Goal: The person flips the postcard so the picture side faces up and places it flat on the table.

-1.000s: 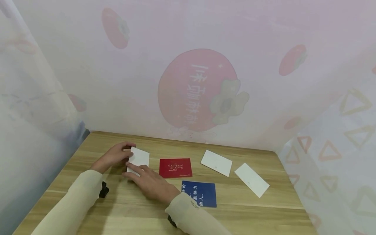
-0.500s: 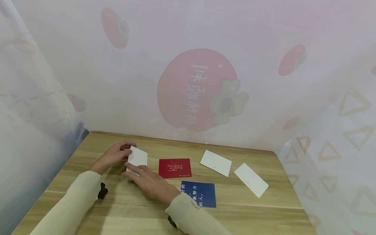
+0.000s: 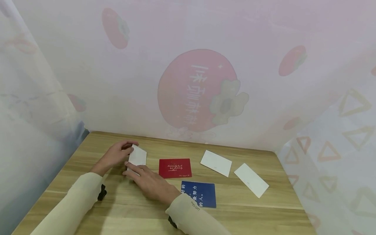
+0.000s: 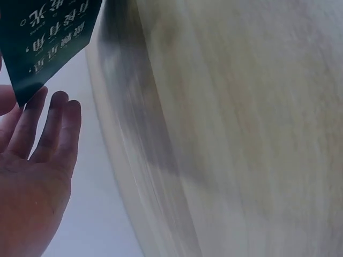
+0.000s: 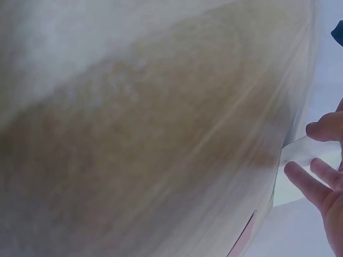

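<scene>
We see the left grip point(image 3: 115, 156) pinching the green-faced card point(image 3: 138, 156) at one corner, thumb against fingers, with the right grip point(image 3: 151, 182) set fingertips against its lower part; whether those close on the card or only rest there, we cannot tell. Between the two grips the card stands tilted, its white back towards the head camera and its green lettered face showing in the left wrist view. Should the corner pinch slacken, we think it could slip or swing; uneven pressure could also bend it. Just right of the grips, the red card point(image 3: 175, 173) lies on the bench point(image 3: 252, 215). By the right wrist is the blue card point(image 3: 208, 192), partly covered by the right sleeve point(image 3: 196, 213); a low sweep of that forearm could, we judge, drag it. Farther right, well apart from both grips, lie a white card point(image 3: 216, 162) and a slanted white card point(image 3: 251, 180).
</scene>
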Tool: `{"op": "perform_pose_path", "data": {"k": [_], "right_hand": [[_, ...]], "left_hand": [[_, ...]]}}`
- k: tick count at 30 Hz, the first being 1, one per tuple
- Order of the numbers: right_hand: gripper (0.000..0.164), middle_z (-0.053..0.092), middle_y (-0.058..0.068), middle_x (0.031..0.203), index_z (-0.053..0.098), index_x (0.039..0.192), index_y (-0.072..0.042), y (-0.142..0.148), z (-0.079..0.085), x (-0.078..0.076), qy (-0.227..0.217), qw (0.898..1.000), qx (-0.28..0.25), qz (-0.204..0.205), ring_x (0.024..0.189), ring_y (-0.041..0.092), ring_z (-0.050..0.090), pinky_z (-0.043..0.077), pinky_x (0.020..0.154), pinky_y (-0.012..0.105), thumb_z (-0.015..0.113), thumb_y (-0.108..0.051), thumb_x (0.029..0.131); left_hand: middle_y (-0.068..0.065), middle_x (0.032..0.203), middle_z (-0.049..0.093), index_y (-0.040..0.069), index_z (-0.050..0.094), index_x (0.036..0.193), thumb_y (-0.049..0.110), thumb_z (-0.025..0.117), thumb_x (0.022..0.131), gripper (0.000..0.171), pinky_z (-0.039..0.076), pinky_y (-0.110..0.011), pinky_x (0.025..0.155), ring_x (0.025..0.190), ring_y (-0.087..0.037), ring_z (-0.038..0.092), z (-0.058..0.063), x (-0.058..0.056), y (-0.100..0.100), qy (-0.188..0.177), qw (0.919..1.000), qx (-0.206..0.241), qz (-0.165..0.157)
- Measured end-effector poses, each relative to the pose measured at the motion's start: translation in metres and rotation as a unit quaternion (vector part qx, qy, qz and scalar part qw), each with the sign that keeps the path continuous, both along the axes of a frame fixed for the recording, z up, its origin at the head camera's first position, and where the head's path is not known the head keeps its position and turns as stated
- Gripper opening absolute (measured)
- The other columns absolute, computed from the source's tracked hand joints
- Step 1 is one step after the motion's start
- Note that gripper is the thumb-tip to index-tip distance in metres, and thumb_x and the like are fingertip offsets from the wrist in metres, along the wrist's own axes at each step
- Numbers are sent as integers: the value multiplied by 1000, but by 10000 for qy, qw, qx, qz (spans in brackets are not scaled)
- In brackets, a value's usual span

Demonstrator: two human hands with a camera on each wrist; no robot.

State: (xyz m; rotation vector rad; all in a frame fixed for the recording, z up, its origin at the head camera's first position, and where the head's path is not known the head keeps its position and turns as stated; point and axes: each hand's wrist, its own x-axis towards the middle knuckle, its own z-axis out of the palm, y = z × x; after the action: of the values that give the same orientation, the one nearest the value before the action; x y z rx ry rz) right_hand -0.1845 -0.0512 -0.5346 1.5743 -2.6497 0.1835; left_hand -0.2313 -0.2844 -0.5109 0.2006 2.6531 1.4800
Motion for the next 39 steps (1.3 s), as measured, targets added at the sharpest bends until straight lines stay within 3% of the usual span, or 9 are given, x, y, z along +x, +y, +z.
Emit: {"op": "perform_pose_path", "data": {"k": [5,12,18,28,39], "right_hand": [[53,8,-10,185,31,170,-30,-1,0,-1,-6,10000,-33,-47,161,15,38,53,113,24,42,-24,119],[49,15,-7,184,34,168,-28,-2,3,-1,146,9999,-34,-30,164,23,35,56,109,25,39,-24,120],[50,11,-8,185,34,168,-29,-2,4,-3,167,9998,5,-48,165,24,33,53,115,29,41,-25,119],[50,20,-5,183,38,167,-28,-1,8,-5,853,9961,163,-149,167,25,31,28,135,42,48,-29,118],[49,23,-10,182,35,168,-37,-2,7,-6,1244,9910,275,-401,167,23,30,31,134,54,42,-33,119]], "left_hand": [[-20,159,56,8,54,156,27,50,117,43,48,-63,113,145,-44,52,0,1,-1,127,9998,-101,-61],[-18,158,58,9,55,156,30,49,118,44,49,-67,111,143,-45,54,-4,0,-7,268,9986,-454,-105],[-19,159,57,10,55,157,37,48,118,48,51,-68,110,142,-47,55,-4,1,-7,349,9972,-645,-141],[-20,156,60,11,59,154,42,49,117,49,48,-73,109,141,-50,56,-4,0,-9,629,9931,-974,-147],[-17,160,58,16,65,150,42,53,116,44,37,-79,116,151,-50,45,-4,2,-12,789,9878,-1333,-130]]}}
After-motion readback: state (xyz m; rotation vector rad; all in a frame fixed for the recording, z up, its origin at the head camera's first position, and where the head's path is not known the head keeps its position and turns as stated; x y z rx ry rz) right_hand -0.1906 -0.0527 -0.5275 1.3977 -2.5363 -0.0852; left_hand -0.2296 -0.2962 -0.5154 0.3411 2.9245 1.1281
